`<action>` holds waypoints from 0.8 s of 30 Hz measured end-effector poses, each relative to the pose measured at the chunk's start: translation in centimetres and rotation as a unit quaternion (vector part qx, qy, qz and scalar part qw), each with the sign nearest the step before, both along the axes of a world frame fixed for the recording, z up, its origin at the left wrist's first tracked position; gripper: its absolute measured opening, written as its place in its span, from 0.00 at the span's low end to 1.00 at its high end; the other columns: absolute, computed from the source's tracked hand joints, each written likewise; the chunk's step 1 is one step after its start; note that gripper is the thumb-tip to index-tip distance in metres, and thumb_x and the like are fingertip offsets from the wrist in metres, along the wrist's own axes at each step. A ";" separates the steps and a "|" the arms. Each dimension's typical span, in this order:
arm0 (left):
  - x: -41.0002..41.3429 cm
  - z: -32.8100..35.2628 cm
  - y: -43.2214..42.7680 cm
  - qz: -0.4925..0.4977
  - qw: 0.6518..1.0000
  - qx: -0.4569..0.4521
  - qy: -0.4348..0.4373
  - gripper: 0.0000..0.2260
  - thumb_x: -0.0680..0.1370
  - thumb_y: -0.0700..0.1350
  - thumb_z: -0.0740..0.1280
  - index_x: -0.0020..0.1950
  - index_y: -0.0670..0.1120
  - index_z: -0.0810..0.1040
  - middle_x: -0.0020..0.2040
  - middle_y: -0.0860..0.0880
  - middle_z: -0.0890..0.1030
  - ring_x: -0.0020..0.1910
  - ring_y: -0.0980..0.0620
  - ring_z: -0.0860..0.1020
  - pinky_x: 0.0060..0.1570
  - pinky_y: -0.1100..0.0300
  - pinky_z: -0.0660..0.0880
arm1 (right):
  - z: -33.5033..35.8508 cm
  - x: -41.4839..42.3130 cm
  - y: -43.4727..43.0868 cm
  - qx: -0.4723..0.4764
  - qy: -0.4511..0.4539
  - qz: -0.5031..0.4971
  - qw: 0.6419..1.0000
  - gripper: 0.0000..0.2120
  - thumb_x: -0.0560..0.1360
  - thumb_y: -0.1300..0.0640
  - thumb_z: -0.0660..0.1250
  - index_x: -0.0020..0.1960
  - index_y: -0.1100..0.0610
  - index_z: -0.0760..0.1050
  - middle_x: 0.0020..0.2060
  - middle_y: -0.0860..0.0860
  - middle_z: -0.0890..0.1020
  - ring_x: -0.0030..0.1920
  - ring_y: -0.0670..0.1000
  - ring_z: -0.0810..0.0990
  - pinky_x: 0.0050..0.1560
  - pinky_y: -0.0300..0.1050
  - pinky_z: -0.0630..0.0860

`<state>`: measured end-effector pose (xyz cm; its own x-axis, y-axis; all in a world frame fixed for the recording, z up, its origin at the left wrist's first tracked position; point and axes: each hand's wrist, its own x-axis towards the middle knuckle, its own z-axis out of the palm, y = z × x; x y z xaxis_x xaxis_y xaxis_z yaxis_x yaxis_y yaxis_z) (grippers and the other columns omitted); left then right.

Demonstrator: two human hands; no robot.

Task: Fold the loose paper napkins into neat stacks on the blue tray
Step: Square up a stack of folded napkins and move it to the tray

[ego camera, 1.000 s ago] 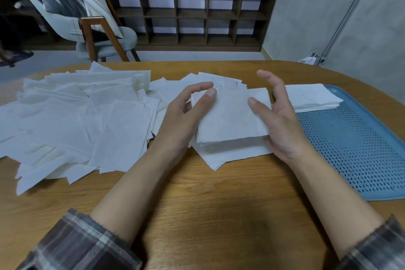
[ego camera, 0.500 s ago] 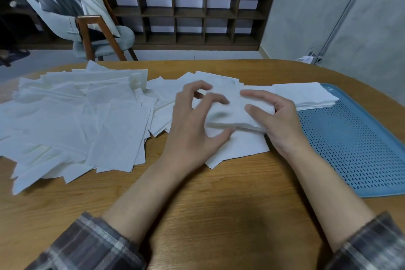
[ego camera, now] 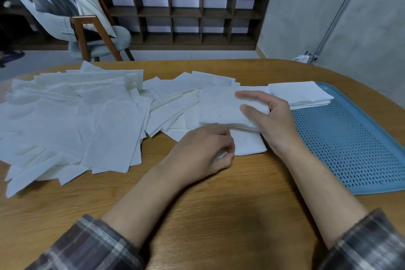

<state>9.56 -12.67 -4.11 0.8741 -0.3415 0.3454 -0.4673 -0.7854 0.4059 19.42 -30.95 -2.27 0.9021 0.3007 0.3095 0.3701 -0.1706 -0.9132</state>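
Left grip (ego camera: 203, 151) released, dropped, pinched next napkin (ego camera: 247, 146); right grip (ego camera: 274, 123) alone pinched folded napkin (ego camera: 219, 107) beside tray (ego camera: 350, 149), ready for stacking.

- Loose white paper napkins (ego camera: 72, 120): thin matt tissue paper, faintly crinkled and embossed.
- Folded white paper napkin (ego camera: 219, 107): the same soft matt tissue, with layered edges showing.
- Stack of folded white napkins (ego camera: 300, 94): matt paper with smooth top faces.
- Blue perforated plastic tray (ego camera: 350, 149): smooth moulded plastic with a dull sheen and a slotted floor.
- Oval brown wooden table (ego camera: 219, 215): visible grain and a smooth satin finish.
- Grey plaid cloth sleeves (ego camera: 92, 245): soft woven fabric, matt.
- Dark wooden cubby shelf (ego camera: 186, 13): smooth and matt.
- Grey wall (ego camera: 361, 28): matt, possibly bare concrete; blur hides its texture.
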 end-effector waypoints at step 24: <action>0.3 3.2 2.5 0.200 0.904 -0.375 0.050 0.05 0.78 0.43 0.77 0.52 0.51 0.88 0.43 0.55 0.88 0.48 0.61 0.84 0.48 0.70 0.76 | -0.3 -0.9 0.7 0.069 0.140 0.149 0.976 0.09 0.75 0.55 0.76 0.54 0.47 0.87 0.51 0.48 0.88 0.51 0.46 0.86 0.49 0.38 0.79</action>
<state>9.84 -10.14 -0.95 0.9155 0.3054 0.2619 -0.1393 -0.3701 0.9185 18.57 -30.25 -2.55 0.8357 0.5360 0.1197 0.1176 0.0382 -0.9923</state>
